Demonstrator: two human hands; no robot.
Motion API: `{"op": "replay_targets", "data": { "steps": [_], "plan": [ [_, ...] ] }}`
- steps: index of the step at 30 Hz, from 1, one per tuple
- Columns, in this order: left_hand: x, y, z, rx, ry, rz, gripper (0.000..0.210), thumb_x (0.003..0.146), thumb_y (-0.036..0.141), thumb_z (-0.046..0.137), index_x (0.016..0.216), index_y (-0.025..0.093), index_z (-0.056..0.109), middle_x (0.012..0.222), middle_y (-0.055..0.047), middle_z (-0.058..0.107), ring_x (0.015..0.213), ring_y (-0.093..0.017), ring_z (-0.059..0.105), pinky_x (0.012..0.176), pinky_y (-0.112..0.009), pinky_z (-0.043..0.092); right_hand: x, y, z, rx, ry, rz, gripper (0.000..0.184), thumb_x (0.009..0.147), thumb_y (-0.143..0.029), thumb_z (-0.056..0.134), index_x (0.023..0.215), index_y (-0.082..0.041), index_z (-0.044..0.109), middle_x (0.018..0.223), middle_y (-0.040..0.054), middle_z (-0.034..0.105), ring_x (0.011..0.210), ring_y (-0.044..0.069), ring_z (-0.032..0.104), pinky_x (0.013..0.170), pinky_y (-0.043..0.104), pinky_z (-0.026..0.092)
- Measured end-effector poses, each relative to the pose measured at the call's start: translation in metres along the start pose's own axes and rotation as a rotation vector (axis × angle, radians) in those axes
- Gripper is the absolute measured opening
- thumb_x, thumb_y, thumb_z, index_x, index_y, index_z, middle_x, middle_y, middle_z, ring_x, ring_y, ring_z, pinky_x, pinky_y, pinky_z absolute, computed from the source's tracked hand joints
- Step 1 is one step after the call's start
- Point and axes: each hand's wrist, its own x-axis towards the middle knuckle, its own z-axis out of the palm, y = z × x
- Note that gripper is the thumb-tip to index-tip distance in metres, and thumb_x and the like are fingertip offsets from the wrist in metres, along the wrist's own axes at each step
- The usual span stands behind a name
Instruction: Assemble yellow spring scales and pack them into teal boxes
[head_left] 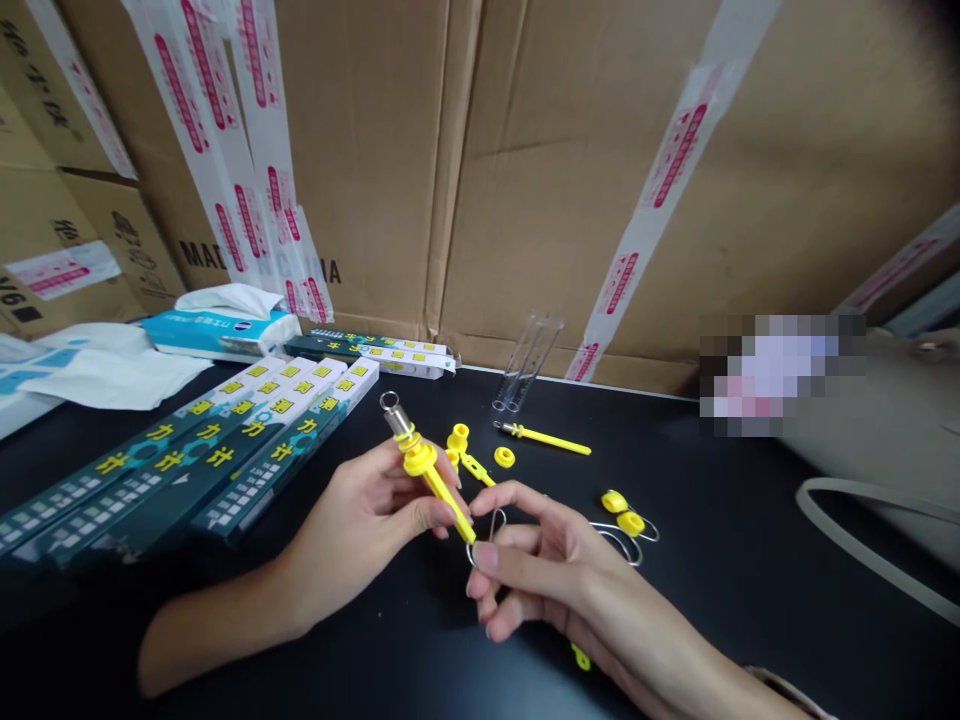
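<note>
My left hand (360, 515) is closed around a yellow spring scale rod (448, 500), which tilts with its top to the upper left. A yellow collar (418, 457), a metal spring and a wire ring (388, 401) sit at that top end. At the rod's lower tip, my right hand (547, 565) pinches a wire hook (472, 556) between thumb and fingers. The hook touches the tip; whether it passes through a hole there, I cannot tell. Beyond my hands lie a yellow cap (505, 456), other yellow parts (459, 437) and a second rod with spring (555, 440).
Two clear tubes (529, 360) rest near the cardboard wall (540, 200). Several long printed boxes (292, 440) and a tissue pack (217, 330) occupy the left side. Right of my hands are wire hooks with yellow caps (631, 523); a grey bag (862, 430) stands farther right.
</note>
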Motion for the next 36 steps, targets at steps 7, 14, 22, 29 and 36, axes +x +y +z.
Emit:
{"op": "replay_targets", "data": {
  "steps": [7, 14, 22, 29, 36],
  "plan": [
    [0.004, -0.003, -0.005, -0.097, -0.080, -0.002, 0.021, 0.081, 0.024, 0.086, 0.086, 0.015, 0.068, 0.075, 0.002, 0.075, 0.066, -0.010, 0.068, 0.064, -0.016, 0.058, 0.003, 0.002, 0.002, 0.073, -0.041, -0.010, 0.032, 0.080, -0.029, 0.088, 0.093, -0.012, 0.064, 0.076, 0.0045, 0.078, 0.067, 0.012, 0.076, 0.064, 0.017, 0.060],
    [0.004, -0.005, -0.008, -0.162, -0.101, -0.035, 0.024, 0.079, 0.027, 0.088, 0.083, 0.014, 0.068, 0.075, 0.000, 0.076, 0.064, -0.009, 0.068, 0.064, -0.016, 0.057, 0.001, 0.002, 0.003, 0.120, -0.014, -0.021, 0.033, 0.081, -0.035, 0.087, 0.082, -0.013, 0.062, 0.082, 0.0064, 0.079, 0.070, 0.012, 0.077, 0.068, 0.017, 0.060],
    [0.005, 0.000, -0.007, -0.007, 0.012, -0.039, 0.024, 0.080, 0.030, 0.086, 0.088, 0.014, 0.070, 0.075, 0.001, 0.074, 0.063, -0.011, 0.068, 0.063, -0.020, 0.056, 0.009, 0.010, -0.007, -0.245, 0.046, -0.155, 0.035, 0.075, -0.040, 0.090, 0.092, -0.017, 0.070, 0.073, -0.0018, 0.069, 0.057, 0.009, 0.063, 0.054, 0.017, 0.055],
    [0.006, 0.001, -0.007, 0.055, 0.046, -0.058, 0.022, 0.080, 0.028, 0.085, 0.086, 0.015, 0.068, 0.067, 0.002, 0.072, 0.056, -0.011, 0.063, 0.056, -0.021, 0.055, 0.004, 0.013, -0.011, -1.065, 0.153, -0.777, 0.016, 0.101, -0.019, 0.058, 0.105, -0.019, 0.073, 0.086, 0.0033, 0.074, 0.072, 0.015, 0.070, 0.071, 0.025, 0.059],
    [0.006, 0.000, -0.009, -0.140, -0.089, -0.127, 0.030, 0.079, 0.033, 0.087, 0.087, 0.014, 0.066, 0.066, 0.001, 0.070, 0.058, -0.012, 0.068, 0.051, -0.018, 0.052, 0.003, 0.013, -0.014, -1.180, 0.289, -0.988, 0.013, 0.099, -0.019, 0.063, 0.109, -0.019, 0.072, 0.081, 0.0015, 0.076, 0.061, 0.012, 0.070, 0.060, 0.020, 0.057]
  ]
}}
